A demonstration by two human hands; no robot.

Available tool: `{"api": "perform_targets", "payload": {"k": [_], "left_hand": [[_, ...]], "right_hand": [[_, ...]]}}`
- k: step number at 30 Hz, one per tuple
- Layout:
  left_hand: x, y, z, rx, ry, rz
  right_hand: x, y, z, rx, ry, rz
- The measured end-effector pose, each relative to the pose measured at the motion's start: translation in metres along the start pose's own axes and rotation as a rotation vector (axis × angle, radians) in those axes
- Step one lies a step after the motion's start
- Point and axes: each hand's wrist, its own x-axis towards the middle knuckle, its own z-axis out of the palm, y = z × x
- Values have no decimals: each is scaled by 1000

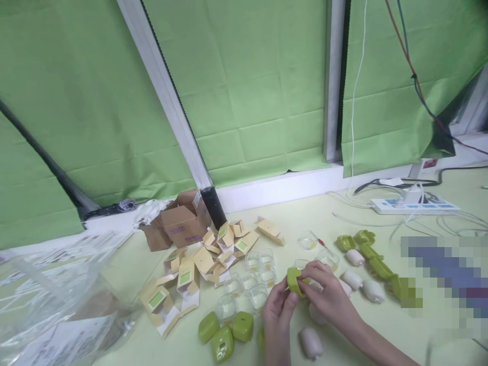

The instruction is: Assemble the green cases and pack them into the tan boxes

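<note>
My left hand point(280, 307) is wrapped round the lower left side of a small green case point(294, 281). The fingers of my right hand point(324, 290) press on the right side of the same case. Left of my hands, several clear plastic cups point(249, 284) stand in rows. Closed green cases point(222, 344) lie below those cups. Pale pink rounded pieces point(311, 342) rest under and to the right of my right hand. More green shells point(380, 268) form a slanting row farther right.
Torn yellow cartons point(202, 259) are heaped at centre left, before an open brown box point(183, 226). A clear plastic bag point(68, 315) lies at lower left. A white power strip point(415, 206) with cables sits at back right. Near the clear containers lies a red-handled tool point(322, 243).
</note>
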Motion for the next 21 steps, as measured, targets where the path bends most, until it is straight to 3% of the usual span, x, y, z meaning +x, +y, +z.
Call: {"api": "perform_targets", "payload": {"k": [8,15,21], "left_hand": [[2,-3,-4,8,7,-2],[2,4,1,-128,103,-123],[4,-9,-11,-13,27,-104]], "right_hand": [[0,-5,-2,34,-36,14],[6,-12,-7,133,-142,26],[4,-10,-7,3,-99,2]]}}
